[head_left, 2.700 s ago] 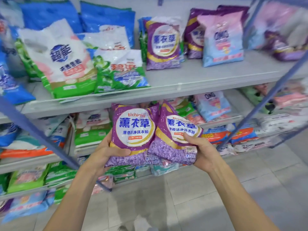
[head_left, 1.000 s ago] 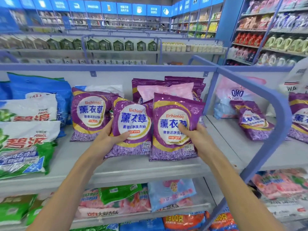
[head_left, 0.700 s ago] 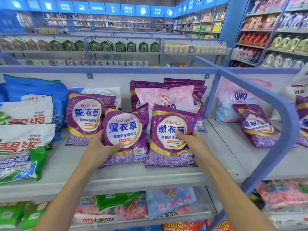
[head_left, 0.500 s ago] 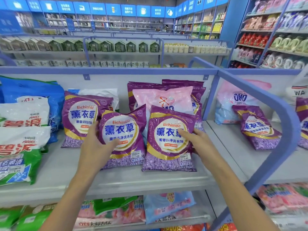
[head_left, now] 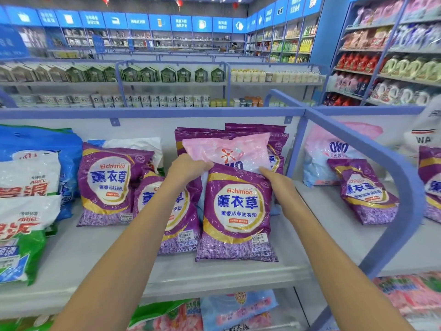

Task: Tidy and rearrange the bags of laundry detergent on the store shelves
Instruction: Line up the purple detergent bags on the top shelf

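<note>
Behind the front purple bag, the pink bag stands upright between left hand, fingers gripping it, and right hand, fingers straight.

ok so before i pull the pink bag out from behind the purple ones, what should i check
1. Left hand grips pink bag: ok, fingers curled on its left edge.
2. Right hand has a hold: cannot tell, fingertips hidden behind front purple bag.
3. Pink bag free to lift: not ok, front purple bag leans across its lower half.
4. Second purple bag clear of arm: not ok, left forearm crosses it.
5. Front purple bag resting on shelf: ok.
</note>
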`<control>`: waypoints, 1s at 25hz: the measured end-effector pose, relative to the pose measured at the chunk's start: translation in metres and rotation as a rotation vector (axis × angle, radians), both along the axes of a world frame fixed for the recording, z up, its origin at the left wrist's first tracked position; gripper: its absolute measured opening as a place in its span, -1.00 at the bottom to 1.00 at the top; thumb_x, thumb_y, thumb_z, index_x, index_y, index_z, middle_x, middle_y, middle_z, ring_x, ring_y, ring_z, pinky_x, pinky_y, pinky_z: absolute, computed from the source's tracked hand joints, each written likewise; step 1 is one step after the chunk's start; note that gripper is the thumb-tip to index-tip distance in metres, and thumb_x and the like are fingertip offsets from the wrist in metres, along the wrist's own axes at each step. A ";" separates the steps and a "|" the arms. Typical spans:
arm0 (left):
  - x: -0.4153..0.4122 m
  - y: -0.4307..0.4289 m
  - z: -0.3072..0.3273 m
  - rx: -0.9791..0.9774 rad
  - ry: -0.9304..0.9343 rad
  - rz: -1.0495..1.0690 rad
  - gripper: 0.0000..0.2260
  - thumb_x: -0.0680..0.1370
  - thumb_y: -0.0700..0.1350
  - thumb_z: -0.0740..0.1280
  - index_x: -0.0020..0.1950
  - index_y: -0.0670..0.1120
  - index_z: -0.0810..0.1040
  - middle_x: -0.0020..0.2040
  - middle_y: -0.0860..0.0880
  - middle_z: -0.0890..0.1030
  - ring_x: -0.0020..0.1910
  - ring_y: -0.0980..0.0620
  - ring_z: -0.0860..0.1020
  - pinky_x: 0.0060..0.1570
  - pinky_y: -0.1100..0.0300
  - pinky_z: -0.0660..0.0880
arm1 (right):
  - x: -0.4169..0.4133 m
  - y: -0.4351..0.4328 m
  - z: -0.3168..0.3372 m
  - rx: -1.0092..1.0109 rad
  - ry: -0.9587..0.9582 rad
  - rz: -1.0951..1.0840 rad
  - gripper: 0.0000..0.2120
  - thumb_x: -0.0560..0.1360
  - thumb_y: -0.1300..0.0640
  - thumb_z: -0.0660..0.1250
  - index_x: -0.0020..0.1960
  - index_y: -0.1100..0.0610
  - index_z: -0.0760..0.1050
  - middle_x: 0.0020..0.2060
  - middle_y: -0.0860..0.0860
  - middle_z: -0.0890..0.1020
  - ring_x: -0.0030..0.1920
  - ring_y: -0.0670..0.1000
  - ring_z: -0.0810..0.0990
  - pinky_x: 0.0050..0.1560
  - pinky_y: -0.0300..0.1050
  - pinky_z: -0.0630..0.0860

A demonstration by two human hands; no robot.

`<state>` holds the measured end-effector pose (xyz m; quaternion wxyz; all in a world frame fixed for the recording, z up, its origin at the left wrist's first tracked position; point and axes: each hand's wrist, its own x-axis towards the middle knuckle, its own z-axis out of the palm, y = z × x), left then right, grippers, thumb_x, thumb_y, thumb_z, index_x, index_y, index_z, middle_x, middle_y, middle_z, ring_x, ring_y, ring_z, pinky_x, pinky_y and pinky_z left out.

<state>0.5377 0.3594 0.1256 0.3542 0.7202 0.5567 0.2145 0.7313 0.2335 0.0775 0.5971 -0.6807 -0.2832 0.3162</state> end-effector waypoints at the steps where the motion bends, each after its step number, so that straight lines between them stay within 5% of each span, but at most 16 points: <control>1: 0.001 0.002 -0.002 -0.038 -0.031 0.000 -0.44 0.52 0.16 0.44 0.33 -0.23 0.49 0.19 -0.12 0.61 0.12 -0.13 0.60 0.09 0.01 0.55 | 0.002 0.001 0.001 -0.004 0.004 0.013 -0.82 0.56 -0.07 0.39 -0.11 0.02 0.60 -0.22 -0.03 0.73 -0.24 -0.05 0.70 -0.25 -0.20 0.53; 5: 0.008 0.000 0.006 0.133 -0.083 -0.009 -0.71 0.53 0.00 0.47 -0.06 -0.19 0.47 -0.17 -0.06 0.52 -0.17 -0.06 0.52 -0.26 0.13 0.40 | 0.007 0.006 0.010 0.042 -0.060 -0.019 -0.83 0.61 0.01 0.36 -0.08 0.07 0.62 -0.14 0.02 0.71 -0.31 -0.12 0.67 -0.39 -0.32 0.56; 10: 0.006 -0.005 0.021 0.287 -0.408 -0.010 -0.57 0.51 -0.05 0.50 -0.41 -0.06 0.31 -0.49 0.02 0.29 -0.53 0.04 0.22 -0.42 0.19 0.19 | 0.008 0.000 0.036 0.266 -0.110 -0.023 -0.81 0.61 -0.04 0.35 -0.04 0.01 0.69 -0.05 -0.01 0.77 0.01 0.04 0.74 0.10 0.01 0.66; 14: -0.001 -0.013 0.053 0.325 -0.724 0.025 -0.61 0.45 -0.03 0.55 -0.43 -0.07 0.42 -0.52 0.05 0.39 -0.49 0.03 0.31 -0.41 0.11 0.27 | -0.008 -0.012 0.078 0.463 -0.249 -0.025 -0.80 0.64 -0.01 0.32 -0.08 0.00 0.66 -0.23 -0.18 0.73 -0.20 -0.19 0.67 -0.11 -0.25 0.55; 16: -0.008 -0.018 0.071 0.276 -0.909 -0.013 -0.76 0.42 -0.08 0.59 -0.35 -0.11 0.62 -0.42 0.02 0.61 -0.39 0.03 0.54 -0.34 0.03 0.52 | -0.021 -0.019 0.100 0.550 -0.308 -0.039 -0.73 0.64 0.00 0.32 -0.23 0.02 0.58 -0.39 -0.20 0.61 -0.36 -0.19 0.53 -0.25 -0.30 0.44; 19: -0.018 -0.033 0.090 0.174 -1.079 -0.090 -0.86 0.42 -0.09 0.60 -0.16 -0.12 0.72 -0.18 -0.06 0.75 -0.20 -0.03 0.69 -0.16 0.09 0.61 | -0.038 -0.036 0.125 0.664 -0.299 -0.117 -0.58 0.60 -0.04 0.38 -0.29 0.23 0.44 -0.37 0.05 0.43 -0.34 0.01 0.33 -0.29 -0.10 0.30; 23: -0.039 -0.072 0.086 -0.169 -1.077 -0.275 -0.72 0.48 0.04 0.48 0.08 -0.10 0.70 -0.01 -0.10 0.76 -0.03 -0.08 0.74 0.02 0.03 0.65 | -0.057 -0.065 0.126 0.652 -0.032 -0.189 -0.77 0.56 0.04 0.44 -0.17 0.18 0.64 -0.14 0.15 0.74 -0.19 0.10 0.68 -0.14 0.00 0.62; 25: -0.057 -0.097 0.065 -0.335 -1.021 -0.376 -0.72 0.39 0.02 0.47 0.05 -0.06 0.70 -0.11 -0.06 0.76 -0.16 -0.03 0.74 -0.17 0.11 0.67 | -0.069 -0.079 0.113 0.587 0.067 -0.221 -0.83 0.56 0.08 0.44 -0.15 0.15 0.66 -0.11 0.12 0.76 -0.12 0.14 0.75 -0.10 0.04 0.69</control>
